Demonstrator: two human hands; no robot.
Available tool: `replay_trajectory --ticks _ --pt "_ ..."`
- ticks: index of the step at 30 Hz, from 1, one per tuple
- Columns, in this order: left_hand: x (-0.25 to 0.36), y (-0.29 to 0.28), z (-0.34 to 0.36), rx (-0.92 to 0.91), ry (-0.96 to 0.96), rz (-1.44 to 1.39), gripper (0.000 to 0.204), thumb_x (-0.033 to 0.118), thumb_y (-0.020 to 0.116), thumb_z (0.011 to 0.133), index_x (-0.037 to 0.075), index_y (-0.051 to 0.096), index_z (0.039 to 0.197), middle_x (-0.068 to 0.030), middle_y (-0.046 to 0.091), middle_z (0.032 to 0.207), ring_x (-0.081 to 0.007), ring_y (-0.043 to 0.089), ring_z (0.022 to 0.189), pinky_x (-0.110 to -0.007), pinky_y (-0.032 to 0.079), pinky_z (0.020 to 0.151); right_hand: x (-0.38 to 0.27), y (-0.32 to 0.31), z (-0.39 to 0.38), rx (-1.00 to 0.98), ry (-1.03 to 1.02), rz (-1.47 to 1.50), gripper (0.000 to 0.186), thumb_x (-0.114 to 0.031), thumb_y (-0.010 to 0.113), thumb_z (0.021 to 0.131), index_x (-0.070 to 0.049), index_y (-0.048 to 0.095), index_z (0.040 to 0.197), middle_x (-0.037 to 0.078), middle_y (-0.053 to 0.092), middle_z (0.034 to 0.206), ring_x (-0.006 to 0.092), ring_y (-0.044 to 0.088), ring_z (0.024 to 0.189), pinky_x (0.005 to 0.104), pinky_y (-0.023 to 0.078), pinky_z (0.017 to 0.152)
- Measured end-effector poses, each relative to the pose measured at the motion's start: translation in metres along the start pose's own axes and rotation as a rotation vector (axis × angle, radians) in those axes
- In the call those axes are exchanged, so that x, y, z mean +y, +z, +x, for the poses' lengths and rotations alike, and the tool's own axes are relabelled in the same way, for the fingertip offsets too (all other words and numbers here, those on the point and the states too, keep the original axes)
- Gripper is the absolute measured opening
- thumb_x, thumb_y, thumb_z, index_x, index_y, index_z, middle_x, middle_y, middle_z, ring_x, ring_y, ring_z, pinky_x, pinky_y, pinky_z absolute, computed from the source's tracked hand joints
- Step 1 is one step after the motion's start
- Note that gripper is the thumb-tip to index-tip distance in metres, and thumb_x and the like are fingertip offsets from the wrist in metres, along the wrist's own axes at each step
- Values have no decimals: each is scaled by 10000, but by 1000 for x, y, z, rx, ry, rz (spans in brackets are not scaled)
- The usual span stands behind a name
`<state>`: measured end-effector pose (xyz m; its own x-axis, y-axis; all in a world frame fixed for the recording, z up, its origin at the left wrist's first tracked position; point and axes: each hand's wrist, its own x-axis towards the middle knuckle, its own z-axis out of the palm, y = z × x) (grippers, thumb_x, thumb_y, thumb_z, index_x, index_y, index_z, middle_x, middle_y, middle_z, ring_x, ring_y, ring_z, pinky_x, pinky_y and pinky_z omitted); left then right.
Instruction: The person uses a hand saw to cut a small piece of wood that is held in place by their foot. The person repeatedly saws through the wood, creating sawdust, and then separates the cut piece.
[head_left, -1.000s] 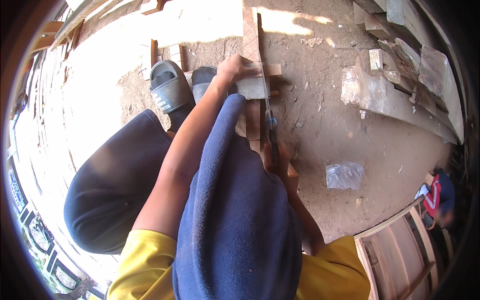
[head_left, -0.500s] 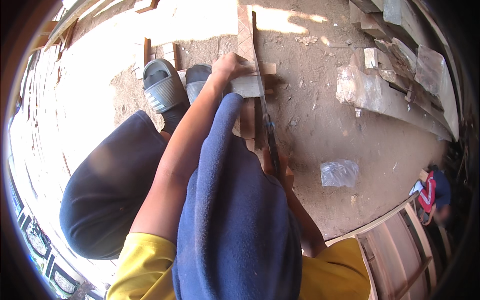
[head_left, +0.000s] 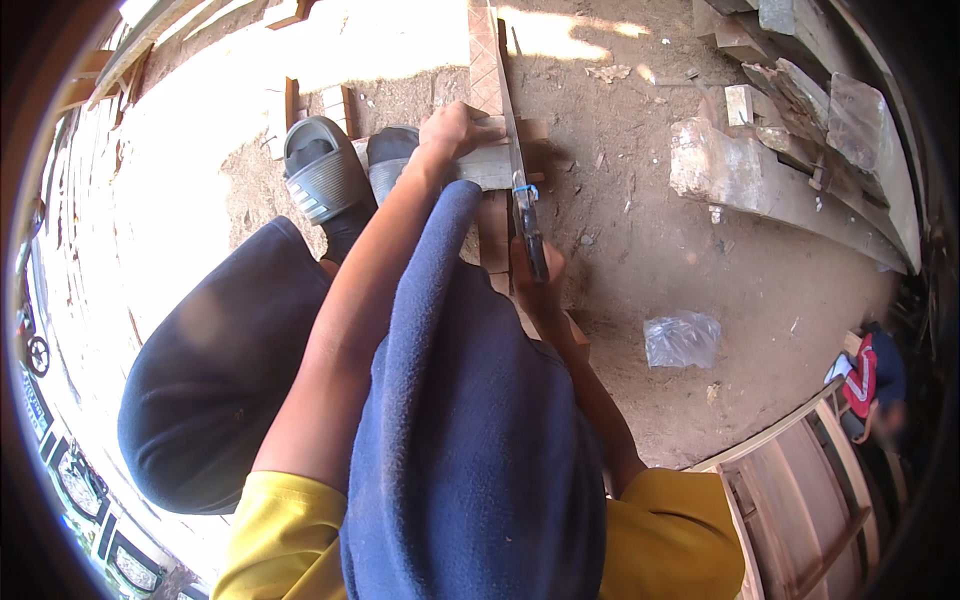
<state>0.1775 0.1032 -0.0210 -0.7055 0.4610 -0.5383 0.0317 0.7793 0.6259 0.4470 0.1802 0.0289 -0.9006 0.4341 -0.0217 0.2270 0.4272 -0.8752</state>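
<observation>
Nearest: yellow sleeves (head_left: 290,512), then bent knees in dark blue cloth (head_left: 470,420). The cloth hides part of the right forearm.

Right hand (head_left: 541,272): fingers closed round the dark handle of a handsaw (head_left: 516,155), blue bit where handle meets blade. Blade points away from the person, crossing a pale wood strip (head_left: 535,129).

Left hand (head_left: 453,130): gripping the same strip just left of the blade, pressing it down by the look of it; finger detail partly hidden. Strip lies crosswise over a reddish-brown plank (head_left: 484,65), beside a greyish wood block (head_left: 487,170); exact stacking unclear.

Progress: sawing looks under way. Done: strip held, blade set across it. Strip's right end juts past the blade, in line with the rest, so probably not cut through; depth of cut can't be told. Left, as judged: the remaining cut and freeing that end.

Around: grey sandals (head_left: 328,170) on the feet, left of the work; clear plastic bag (head_left: 682,340) on the dirt floor (head_left: 640,260), right of the right hand. Wooden frame (head_left: 795,500) lower right. Farther off: stacked rough timber (head_left: 745,170) upper right, small wood blocks (head_left: 338,108) past the sandals.
</observation>
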Motion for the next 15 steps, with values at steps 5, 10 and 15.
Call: replay_trajectory --ticks 5,10,15 --pt "-3 1 6 69 0 131 652 593 735 674 85 677 1078 -151 665 1094 -271 605 1087 -424 373 1003 -16 -21 -37 13 -19 -25 203 -98 583 886 -13 519 715 63 476 562 123 485 490 334 363 440" --pt "17 -10 -14 45 -41 90 628 590 737 672 113 685 1077 -138 669 1092 -271 611 1077 -427 381 994 -2 -4 -3 -68 117 26 139 -79 582 867 5 560 759 102 519 581 186 552 509 354 394 452" --pt "14 -7 -5 97 -46 168 604 585 728 687 127 680 1079 -144 654 1128 -282 591 1108 -434 378 996 -9 -13 -27 55 -92 11 126 -67 585 874 1 530 782 115 464 574 228 438 469 368 354 451"
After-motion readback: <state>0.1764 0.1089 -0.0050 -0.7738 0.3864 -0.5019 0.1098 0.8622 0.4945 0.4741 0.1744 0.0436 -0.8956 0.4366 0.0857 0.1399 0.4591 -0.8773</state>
